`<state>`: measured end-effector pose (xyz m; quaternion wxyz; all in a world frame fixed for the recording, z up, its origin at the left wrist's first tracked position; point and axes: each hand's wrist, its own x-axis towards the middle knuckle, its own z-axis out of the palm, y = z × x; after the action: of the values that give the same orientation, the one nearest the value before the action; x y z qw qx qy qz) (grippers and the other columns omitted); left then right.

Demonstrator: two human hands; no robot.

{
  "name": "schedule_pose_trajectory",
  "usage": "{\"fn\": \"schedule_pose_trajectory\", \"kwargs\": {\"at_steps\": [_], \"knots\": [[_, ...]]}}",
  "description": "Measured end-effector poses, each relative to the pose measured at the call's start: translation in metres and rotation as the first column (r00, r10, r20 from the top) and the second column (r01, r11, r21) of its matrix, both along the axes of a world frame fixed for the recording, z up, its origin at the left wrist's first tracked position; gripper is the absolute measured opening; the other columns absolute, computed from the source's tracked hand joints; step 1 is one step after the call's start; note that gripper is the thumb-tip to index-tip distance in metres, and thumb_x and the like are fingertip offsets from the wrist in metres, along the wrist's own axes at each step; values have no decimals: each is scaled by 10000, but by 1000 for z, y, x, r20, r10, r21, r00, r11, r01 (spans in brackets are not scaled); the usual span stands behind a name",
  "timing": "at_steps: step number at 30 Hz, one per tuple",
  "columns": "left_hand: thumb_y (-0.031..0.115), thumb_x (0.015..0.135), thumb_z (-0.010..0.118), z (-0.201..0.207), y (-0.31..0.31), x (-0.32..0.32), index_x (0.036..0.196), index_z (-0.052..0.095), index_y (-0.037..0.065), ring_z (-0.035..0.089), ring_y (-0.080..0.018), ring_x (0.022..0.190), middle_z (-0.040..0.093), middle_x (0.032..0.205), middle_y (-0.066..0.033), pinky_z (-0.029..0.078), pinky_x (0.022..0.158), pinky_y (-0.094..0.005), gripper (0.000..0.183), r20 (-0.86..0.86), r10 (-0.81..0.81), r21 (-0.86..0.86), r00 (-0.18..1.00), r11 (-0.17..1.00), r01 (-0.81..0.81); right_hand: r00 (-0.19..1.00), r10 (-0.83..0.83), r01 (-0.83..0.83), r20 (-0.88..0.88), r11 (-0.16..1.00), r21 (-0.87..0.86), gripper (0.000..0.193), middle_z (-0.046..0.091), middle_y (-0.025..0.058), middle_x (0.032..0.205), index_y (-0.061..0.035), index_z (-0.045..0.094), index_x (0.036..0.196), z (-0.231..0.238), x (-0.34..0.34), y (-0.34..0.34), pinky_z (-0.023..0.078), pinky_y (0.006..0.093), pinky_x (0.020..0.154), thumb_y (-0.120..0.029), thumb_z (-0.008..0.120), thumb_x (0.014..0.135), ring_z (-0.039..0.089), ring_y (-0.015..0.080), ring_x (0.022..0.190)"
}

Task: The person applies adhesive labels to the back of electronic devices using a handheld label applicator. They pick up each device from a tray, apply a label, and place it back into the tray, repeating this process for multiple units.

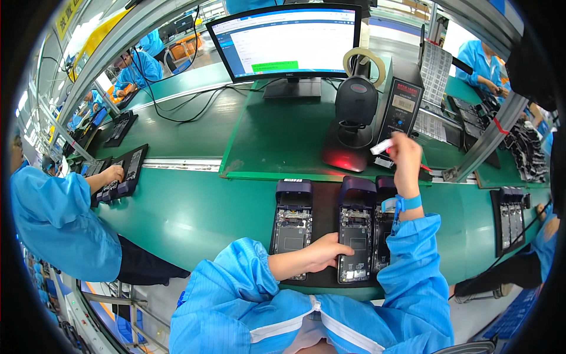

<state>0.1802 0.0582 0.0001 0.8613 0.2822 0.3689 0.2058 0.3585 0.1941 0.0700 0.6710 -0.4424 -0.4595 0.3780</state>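
Note:
Three dark handheld devices with exposed circuit boards lie side by side on a black tray [324,203] in front of me. My left hand [331,251] grips the middle device [355,236] by its lower left edge, thumb on its face. Beside it lies the left device [293,236], while my right forearm partly covers the right device [382,239]. My right hand [407,154] is raised, its fingers pinched on a small white label [382,147]. Something thin and red shows on both sides of this hand; its kind is unclear. A blue wrist strap [401,204] circles my right wrist.
Ahead stand a monitor [289,44], a black scanner [355,103] on a stand glowing red, a tape roll [364,62] and a label machine [401,106] with a label strip [435,71]. A metal post [492,133] rises at right. Co-workers [65,221] sit at both sides with device trays.

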Motion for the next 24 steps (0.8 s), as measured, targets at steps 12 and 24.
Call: {"fn": "schedule_pose_trajectory", "kwargs": {"at_steps": [12, 24], "knots": [[38, 826, 460, 57, 94, -18, 1073, 451, -40, 496, -257, 1030, 516, 1084, -140, 376, 935, -428, 259, 529, 580, 6, 619, 727, -686, 966, 154, -142, -209, 987, 72, 226, 347, -51, 483, -79, 480, 618, 13, 7, -7, 166, 207, 382, -174, 535, 816, 270, 26, 412], [45, 820, 479, 57, 73, -27, 1125, 443, 10, 503, -223, 1015, 516, 1099, -99, 401, 896, -386, 309, 397, 633, 326, 664, 579, -747, 952, 304, -302, 28, 924, 233, 234, 463, 47, 999, -40, 452, 920, 61, -26, -72, 396, 226, 720, -67, 595, 737, 463, 95, 859]]}}
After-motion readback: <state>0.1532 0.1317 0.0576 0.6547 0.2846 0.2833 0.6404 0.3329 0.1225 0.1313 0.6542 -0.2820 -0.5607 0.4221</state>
